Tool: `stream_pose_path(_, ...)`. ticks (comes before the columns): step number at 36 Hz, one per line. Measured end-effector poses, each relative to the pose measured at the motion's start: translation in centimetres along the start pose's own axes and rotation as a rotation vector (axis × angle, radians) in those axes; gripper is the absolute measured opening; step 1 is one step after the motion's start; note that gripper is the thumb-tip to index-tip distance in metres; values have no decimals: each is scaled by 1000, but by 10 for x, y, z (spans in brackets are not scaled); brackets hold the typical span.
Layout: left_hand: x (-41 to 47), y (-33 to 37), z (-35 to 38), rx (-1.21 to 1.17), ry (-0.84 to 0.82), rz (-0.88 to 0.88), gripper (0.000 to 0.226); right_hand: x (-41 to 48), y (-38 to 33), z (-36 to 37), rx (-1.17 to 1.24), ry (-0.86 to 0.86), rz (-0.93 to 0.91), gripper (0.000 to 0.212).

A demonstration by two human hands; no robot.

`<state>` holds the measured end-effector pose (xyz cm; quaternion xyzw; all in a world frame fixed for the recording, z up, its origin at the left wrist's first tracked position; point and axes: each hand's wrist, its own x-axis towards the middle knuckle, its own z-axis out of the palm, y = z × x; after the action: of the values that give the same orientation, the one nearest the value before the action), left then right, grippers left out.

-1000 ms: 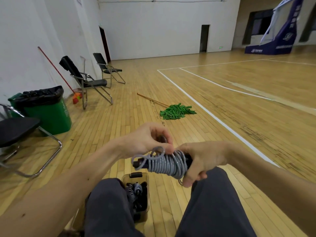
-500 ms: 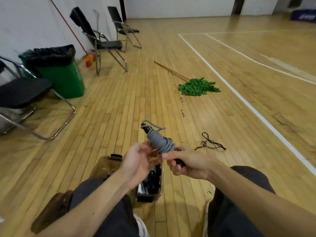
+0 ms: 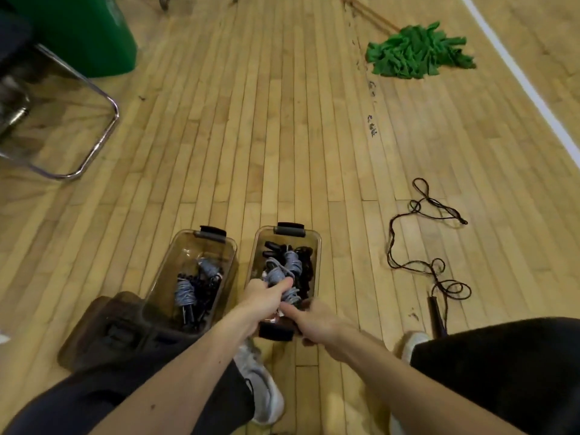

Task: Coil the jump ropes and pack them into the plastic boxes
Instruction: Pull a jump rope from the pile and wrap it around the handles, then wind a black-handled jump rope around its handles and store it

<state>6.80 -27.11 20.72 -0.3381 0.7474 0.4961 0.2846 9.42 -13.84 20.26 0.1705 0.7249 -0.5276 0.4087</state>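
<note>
Two clear plastic boxes stand on the wooden floor between my legs. The right box (image 3: 317, 246) holds several coiled ropes, and both my hands are down in its near end. My left hand (image 3: 265, 296) grips a coiled grey jump rope (image 3: 276, 276) inside that box. My right hand (image 3: 309, 318) holds the same bundle's near end, index finger stretched toward the left hand. The left box (image 3: 230, 246) holds a few grey and black coiled ropes (image 3: 188, 291). A loose black jump rope (image 3: 417, 243) lies uncoiled on the floor to the right.
Brown box lids (image 3: 106, 328) lie by my left leg. A metal chair frame (image 3: 94, 146) and a green bin (image 3: 84, 36) stand at the far left. A green mop head (image 3: 414, 54) lies at the top right, near a white court line (image 3: 533, 92).
The view has tilted down to the floor. Both hands have carried the coiled grey rope from chest height down into the right box.
</note>
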Motion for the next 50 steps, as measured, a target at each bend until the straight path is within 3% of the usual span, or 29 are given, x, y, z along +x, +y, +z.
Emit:
stream_pose_path(6,73,-6,9,318,113,-5,49,55,-10,2,-87,-43,-66,60)
stream_pose_path(16,146,-34,37,702,122,-58,46,113,0,1,-66,-210,94,66)
stream_pose_path(19,147,-33,41,870,136,11,44,122,3,4,-62,-215,98,69)
stream_pose_path(22,138,-26,41,1175,128,125,49,127,6,-3,-102,-210,106,65)
stream_pose_path(25,130,-11,37,1498,120,238,39,125,0,-24,-211,-270,112,60)
stream_pose_path(29,122,37,55,1642,129,338,23,119,-26,-91,-402,-308,101,47)
stream_pose_path(33,98,83,114,1511,-24,615,19,100,-58,-190,-426,-136,59,32)
stream_pose_path(35,83,97,158,1364,-159,666,23,83,-57,-239,-410,-39,53,29)
stream_pose_path(39,70,94,251,1093,-376,574,32,51,7,-313,-396,83,159,30)
stream_pose_path(43,71,69,326,920,-515,394,27,42,128,-337,-363,256,305,32)
stream_pose_path(47,83,43,383,816,-507,301,16,56,229,-327,-350,346,479,41)
stream_pose_path(50,96,27,417,746,-452,218,14,71,274,-319,-333,382,509,51)
